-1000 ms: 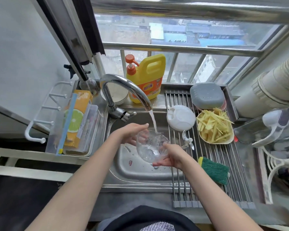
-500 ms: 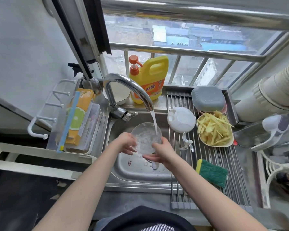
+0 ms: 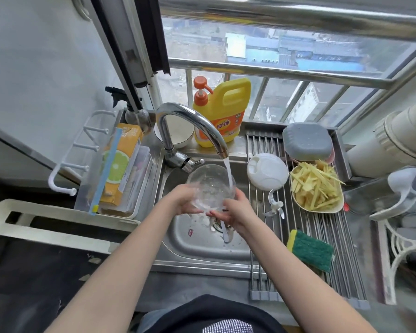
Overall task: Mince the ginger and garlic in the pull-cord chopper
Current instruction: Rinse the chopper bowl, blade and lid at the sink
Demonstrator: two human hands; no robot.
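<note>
The clear chopper bowl (image 3: 210, 182) is tilted over the sink (image 3: 202, 243), under water running from the tap (image 3: 190, 121). My left hand (image 3: 183, 199) grips its left side and my right hand (image 3: 234, 210) grips its lower right rim. The white pull-cord lid (image 3: 267, 171) lies on the drying rack (image 3: 327, 231) to the right, with the white blade piece (image 3: 274, 207) just below it. A cream dish of ginger strips (image 3: 316, 186) sits right of the lid. No garlic is in view.
A yellow detergent bottle (image 3: 222, 114) and a white bowl (image 3: 178, 131) stand behind the tap. A grey lidded box (image 3: 306, 140) sits behind the ginger dish. A green sponge (image 3: 310, 249) lies on the rack. A clear tray with an orange box (image 3: 120, 174) stands left of the sink.
Both hands have tipped the bowl further toward me and shifted it up under the tap. Water now streams past the bowl's right rim into the sink.
</note>
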